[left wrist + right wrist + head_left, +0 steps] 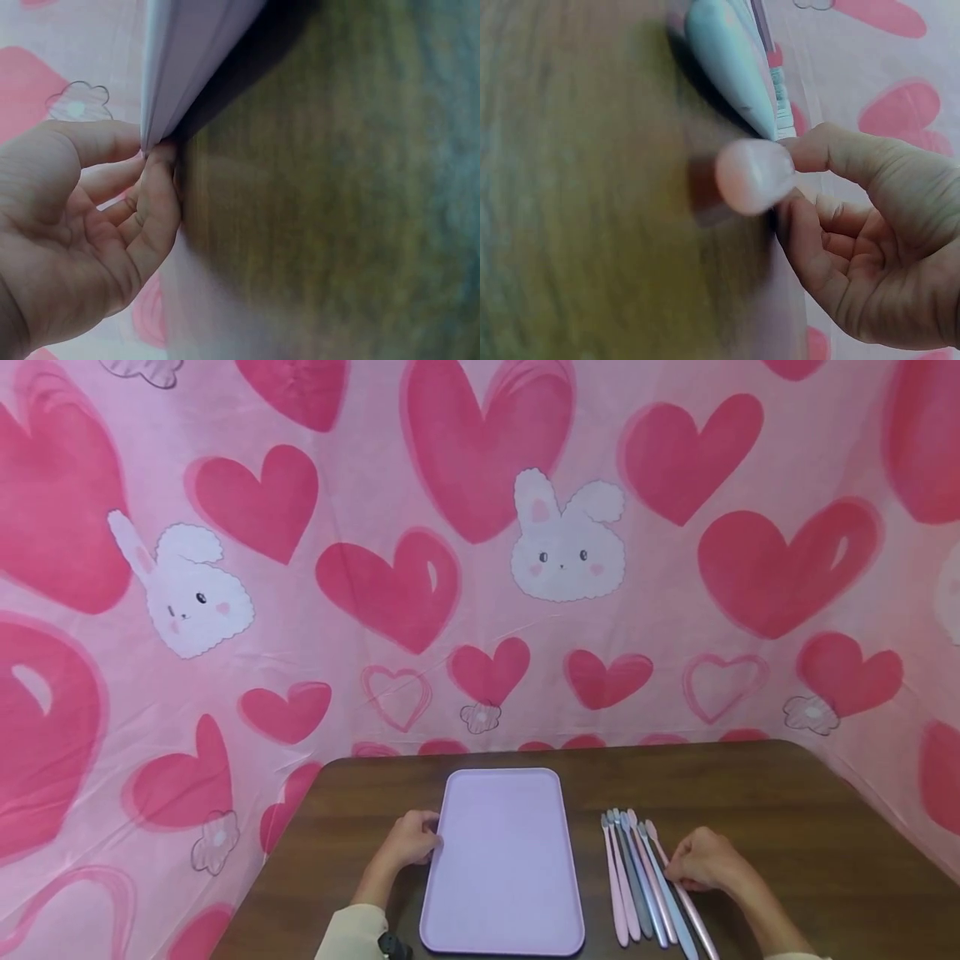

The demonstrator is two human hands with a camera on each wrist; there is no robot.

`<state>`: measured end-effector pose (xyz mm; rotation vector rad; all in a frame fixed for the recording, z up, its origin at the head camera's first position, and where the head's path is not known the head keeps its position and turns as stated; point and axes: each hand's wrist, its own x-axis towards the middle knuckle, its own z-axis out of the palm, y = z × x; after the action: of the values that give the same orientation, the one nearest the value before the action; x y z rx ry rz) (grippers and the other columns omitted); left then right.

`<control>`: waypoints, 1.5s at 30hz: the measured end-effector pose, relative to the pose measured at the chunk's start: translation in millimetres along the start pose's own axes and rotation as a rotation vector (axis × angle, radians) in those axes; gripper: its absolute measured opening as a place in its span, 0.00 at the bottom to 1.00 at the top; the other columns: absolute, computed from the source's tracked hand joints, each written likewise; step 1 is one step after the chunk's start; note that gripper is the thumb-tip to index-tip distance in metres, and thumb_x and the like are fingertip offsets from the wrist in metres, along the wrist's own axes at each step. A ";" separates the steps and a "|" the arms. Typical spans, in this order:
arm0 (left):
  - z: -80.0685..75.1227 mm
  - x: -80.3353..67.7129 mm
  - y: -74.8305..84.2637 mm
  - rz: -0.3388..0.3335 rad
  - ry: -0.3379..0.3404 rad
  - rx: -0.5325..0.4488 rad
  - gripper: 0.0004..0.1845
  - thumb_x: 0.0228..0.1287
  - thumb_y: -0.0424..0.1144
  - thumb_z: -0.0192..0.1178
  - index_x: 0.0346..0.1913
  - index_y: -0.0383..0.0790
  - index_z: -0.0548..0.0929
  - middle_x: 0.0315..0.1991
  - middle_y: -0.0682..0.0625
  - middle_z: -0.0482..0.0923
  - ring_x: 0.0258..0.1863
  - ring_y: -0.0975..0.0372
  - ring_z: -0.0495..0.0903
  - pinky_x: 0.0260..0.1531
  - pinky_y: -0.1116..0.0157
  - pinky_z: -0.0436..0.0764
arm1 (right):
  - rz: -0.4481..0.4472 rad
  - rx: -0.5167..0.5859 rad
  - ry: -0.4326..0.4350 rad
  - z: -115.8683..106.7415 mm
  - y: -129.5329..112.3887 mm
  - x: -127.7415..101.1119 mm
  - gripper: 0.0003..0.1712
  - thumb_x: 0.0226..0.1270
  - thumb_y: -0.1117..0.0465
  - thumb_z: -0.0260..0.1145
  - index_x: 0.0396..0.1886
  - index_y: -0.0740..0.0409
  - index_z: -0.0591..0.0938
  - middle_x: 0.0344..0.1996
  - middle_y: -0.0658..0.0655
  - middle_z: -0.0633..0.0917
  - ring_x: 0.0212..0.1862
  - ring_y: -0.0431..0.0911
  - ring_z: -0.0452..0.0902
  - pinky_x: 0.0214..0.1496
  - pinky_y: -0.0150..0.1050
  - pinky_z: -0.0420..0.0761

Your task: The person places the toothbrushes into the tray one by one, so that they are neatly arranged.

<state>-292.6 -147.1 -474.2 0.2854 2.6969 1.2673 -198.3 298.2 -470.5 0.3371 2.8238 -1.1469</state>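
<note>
A lilac tray lies lengthwise on the table. My left hand pinches its left rim; the left wrist view has the thumb and fingers on either side of the tray's edge. To the right of the tray lies a row of several toothbrushes, heads pointing away, among them a pink one at the left end and a light blue one. My right hand pinches the rightmost pink toothbrush between thumb and fingers. Its rounded handle end faces the right wrist camera, beside a light blue handle.
Everything lies on a dark brown wooden table. Behind it hangs a pink cloth printed with hearts and rabbits. A gap of bare wood separates the tray from the toothbrushes.
</note>
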 end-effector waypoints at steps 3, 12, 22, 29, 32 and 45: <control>0.1 0.2 0.4 0.003 0.000 -0.002 0.25 0.63 0.30 0.62 0.63 0.25 0.77 0.22 0.46 0.73 0.21 0.60 0.77 0.28 0.59 0.88 | -0.013 -0.009 0.001 -1.6 1.3 -0.6 0.03 0.43 0.66 0.73 0.19 0.61 0.86 0.10 0.48 0.79 0.17 0.39 0.75 0.22 0.30 0.77; -4.5 1.1 2.6 -0.001 -0.004 -0.011 0.26 0.63 0.31 0.64 0.64 0.27 0.78 0.30 0.44 0.80 0.23 0.59 0.79 0.32 0.57 0.89 | -0.034 0.015 -0.001 -9.6 3.8 1.5 0.05 0.48 0.65 0.72 0.23 0.63 0.86 0.14 0.49 0.82 0.20 0.40 0.77 0.25 0.33 0.79; -5.9 1.7 2.4 0.001 -0.014 -0.020 0.25 0.64 0.33 0.64 0.65 0.31 0.79 0.37 0.42 0.83 0.25 0.59 0.80 0.34 0.58 0.89 | -0.016 0.052 0.005 -14.1 -2.8 4.5 0.07 0.52 0.64 0.73 0.27 0.66 0.88 0.17 0.50 0.83 0.23 0.40 0.79 0.26 0.33 0.82; -6.0 0.3 2.4 0.002 -0.012 -0.027 0.25 0.64 0.33 0.64 0.65 0.31 0.79 0.44 0.38 0.85 0.27 0.59 0.81 0.35 0.57 0.89 | -0.040 0.062 0.001 -14.0 -12.4 3.8 0.08 0.52 0.64 0.72 0.29 0.66 0.89 0.17 0.49 0.84 0.23 0.39 0.79 0.26 0.31 0.82; -6.3 -0.5 1.6 -0.005 -0.008 -0.036 0.26 0.64 0.33 0.64 0.65 0.31 0.79 0.47 0.37 0.84 0.28 0.59 0.81 0.36 0.57 0.89 | -0.043 0.075 -0.002 -13.2 -17.0 4.9 0.09 0.53 0.64 0.72 0.30 0.67 0.89 0.18 0.49 0.84 0.24 0.39 0.80 0.27 0.32 0.83; -3.2 -2.6 -2.6 -0.016 -0.010 -0.040 0.26 0.64 0.33 0.64 0.65 0.30 0.78 0.32 0.43 0.81 0.25 0.59 0.79 0.35 0.56 0.89 | -0.064 0.101 0.015 -5.1 -33.0 10.2 0.09 0.55 0.63 0.71 0.30 0.67 0.88 0.18 0.50 0.83 0.23 0.39 0.79 0.26 0.33 0.84</control>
<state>-291.0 -151.7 -474.1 0.2648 2.6569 1.3097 -215.8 280.5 -446.0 0.2651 2.8146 -1.3088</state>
